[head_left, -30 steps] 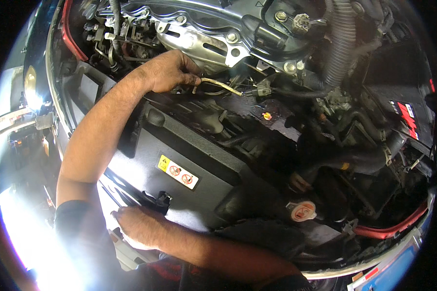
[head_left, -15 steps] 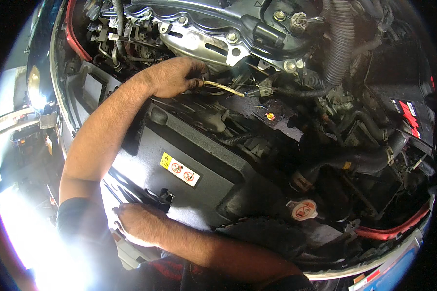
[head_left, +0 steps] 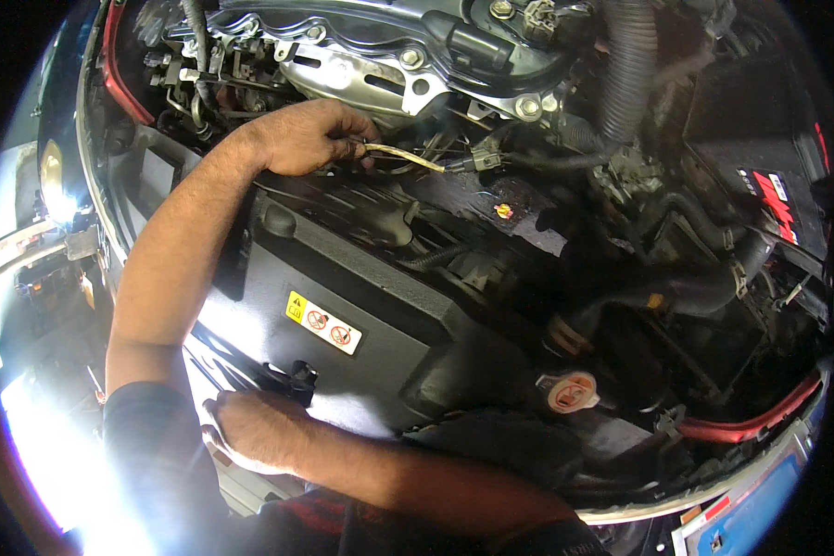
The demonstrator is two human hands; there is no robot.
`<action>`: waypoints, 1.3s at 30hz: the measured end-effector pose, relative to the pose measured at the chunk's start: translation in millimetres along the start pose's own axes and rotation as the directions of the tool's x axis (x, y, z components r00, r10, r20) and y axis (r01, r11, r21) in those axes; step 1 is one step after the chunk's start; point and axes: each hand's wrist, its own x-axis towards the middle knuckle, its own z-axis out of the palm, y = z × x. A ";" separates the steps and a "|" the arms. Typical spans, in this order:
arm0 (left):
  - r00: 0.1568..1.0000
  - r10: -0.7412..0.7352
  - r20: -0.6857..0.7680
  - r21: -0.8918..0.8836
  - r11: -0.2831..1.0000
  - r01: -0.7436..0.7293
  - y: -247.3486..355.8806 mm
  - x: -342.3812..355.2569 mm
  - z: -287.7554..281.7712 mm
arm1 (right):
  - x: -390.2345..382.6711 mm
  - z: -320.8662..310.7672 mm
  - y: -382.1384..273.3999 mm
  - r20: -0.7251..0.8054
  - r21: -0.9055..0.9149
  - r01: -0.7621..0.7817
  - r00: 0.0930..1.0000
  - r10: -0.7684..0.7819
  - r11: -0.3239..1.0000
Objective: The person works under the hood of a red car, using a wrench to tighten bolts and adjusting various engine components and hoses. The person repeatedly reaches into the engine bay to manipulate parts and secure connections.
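Observation:
My left hand (head_left: 310,139) is closed on a pale yellowish sleeved wire (head_left: 403,156), which runs right to a grey plug connector (head_left: 482,157) just below the silver metal shield (head_left: 338,74) on the engine. Down at the front of the bay, my right hand (head_left: 255,431) is curled at the left edge of a black plastic cover (head_left: 361,361) with a warning label, beside a small black latch part (head_left: 299,375). What its fingers grip is hidden.
A corrugated hose (head_left: 627,79) drops down the upper right. The battery (head_left: 751,157) sits at the right. A coolant cap (head_left: 573,391) and a thick black hose (head_left: 686,292) lie lower right. Red seal strips (head_left: 746,426) edge the bay. Bright glare fills the lower left.
The engine bay sits slightly further left and higher in the picture than half a second ago. Both hands keep much the same place on it, the left still on the wire.

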 end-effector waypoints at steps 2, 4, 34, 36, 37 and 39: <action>0.999 0.005 -0.040 0.098 0.995 -0.001 -0.4 2.1 3.2 | -1.4 -0.6 -0.9 -0.031 0.011 0.017 0.999 -0.017 1.000; 0.991 0.060 -0.115 0.125 0.991 -0.046 0.2 2.5 7.4 | -3.0 0.0 -1.0 -0.039 -0.017 0.039 0.998 -0.040 0.999; 0.966 0.231 -0.117 0.353 0.919 -0.176 2.3 16.4 10.8 | -94.5 -232.8 6.7 -0.549 0.132 0.684 -0.552 0.627 0.718; 0.967 0.232 -0.109 0.344 0.921 -0.182 -0.3 20.8 12.6 | -94.2 -247.6 47.2 -0.507 0.250 0.761 -0.424 0.750 0.599; 0.965 0.233 -0.119 0.331 0.926 -0.183 -1.8 21.8 13.7 | -91.7 -253.8 64.1 -0.416 0.442 0.741 -0.330 0.847 0.506; 0.955 0.261 -0.141 0.325 0.923 -0.205 -3.0 23.3 14.7 | -85.0 -264.8 87.3 -0.440 0.595 0.654 -0.222 0.870 0.468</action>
